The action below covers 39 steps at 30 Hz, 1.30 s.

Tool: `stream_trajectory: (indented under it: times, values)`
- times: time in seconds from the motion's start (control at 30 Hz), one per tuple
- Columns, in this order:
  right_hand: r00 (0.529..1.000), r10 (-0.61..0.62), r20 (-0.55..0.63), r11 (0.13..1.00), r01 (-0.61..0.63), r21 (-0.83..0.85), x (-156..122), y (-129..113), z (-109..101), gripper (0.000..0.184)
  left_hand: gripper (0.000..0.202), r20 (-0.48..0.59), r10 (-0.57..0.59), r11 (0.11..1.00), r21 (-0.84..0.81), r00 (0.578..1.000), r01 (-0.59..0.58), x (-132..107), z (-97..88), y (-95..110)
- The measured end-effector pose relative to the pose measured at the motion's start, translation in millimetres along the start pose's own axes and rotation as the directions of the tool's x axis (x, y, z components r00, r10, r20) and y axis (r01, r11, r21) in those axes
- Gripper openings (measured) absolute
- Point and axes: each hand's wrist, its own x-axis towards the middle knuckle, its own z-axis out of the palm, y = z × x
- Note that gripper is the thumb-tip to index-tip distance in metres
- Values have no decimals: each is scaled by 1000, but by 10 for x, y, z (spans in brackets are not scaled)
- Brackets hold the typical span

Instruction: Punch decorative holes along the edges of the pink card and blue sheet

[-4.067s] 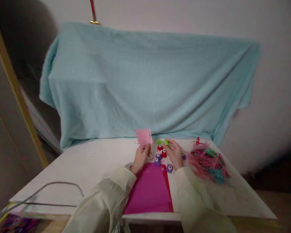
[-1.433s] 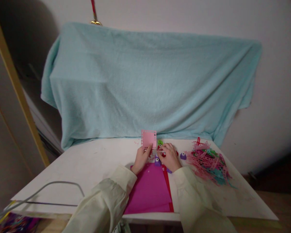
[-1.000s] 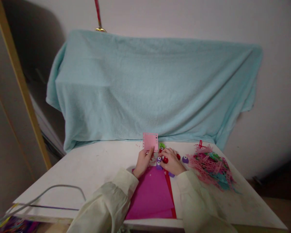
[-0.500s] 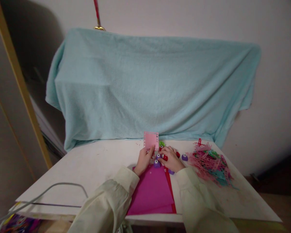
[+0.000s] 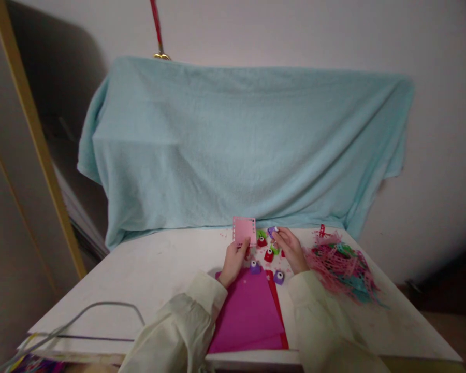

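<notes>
My left hand (image 5: 233,260) pinches the lower edge of a pink square of paper (image 5: 244,229), its thumb on the front. Small punched holes line the paper's borders. Raised to the right of it, my right hand (image 5: 291,247) grips a purple craft punch (image 5: 273,231) between thumb and fingers. Below and between the hands lie more punches: a red one (image 5: 269,255), another red one (image 5: 261,241) by a green one (image 5: 261,234), a purple one (image 5: 255,267) and a second purple one (image 5: 279,277). Tiny pink paper bits are scattered around them.
Magenta sheets (image 5: 248,316) lie over red paper (image 5: 272,290) at the white table's (image 5: 171,269) front. A heap of punched paper strips (image 5: 344,267) is at the right. A grey cable (image 5: 101,303) crosses the left front, and a light-blue cloth (image 5: 248,145) hangs behind.
My right hand has lifted a purple punch from the cluster and moved up and right with it. The punches beneath are now uncovered. My left hand still holds the pink paper.
</notes>
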Motion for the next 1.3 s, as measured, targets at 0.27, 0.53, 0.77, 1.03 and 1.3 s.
stream_trajectory:
  times: [0.27,0.53,0.77,1.03,1.3]
  values:
    - [990,135,32,967,-139,213,-30,32,51,39,54,8,6,1000,19,1000,-6,3,-27,61]
    - [983,162,91,933,-183,310,-58,-59,162,41,51,40,24,1000,5,999,-25,-30,-13,128]
    - [975,171,145,930,-208,304,-55,-60,201,29,47,62,45,999,-18,997,-44,-28,-3,149]
    - [971,187,149,938,-222,268,-59,-24,158,29,48,49,90,995,31,995,-92,-60,-30,246]
    - [965,197,171,962,-224,156,-74,13,169,32,45,85,107,993,47,991,-111,-81,-3,224]
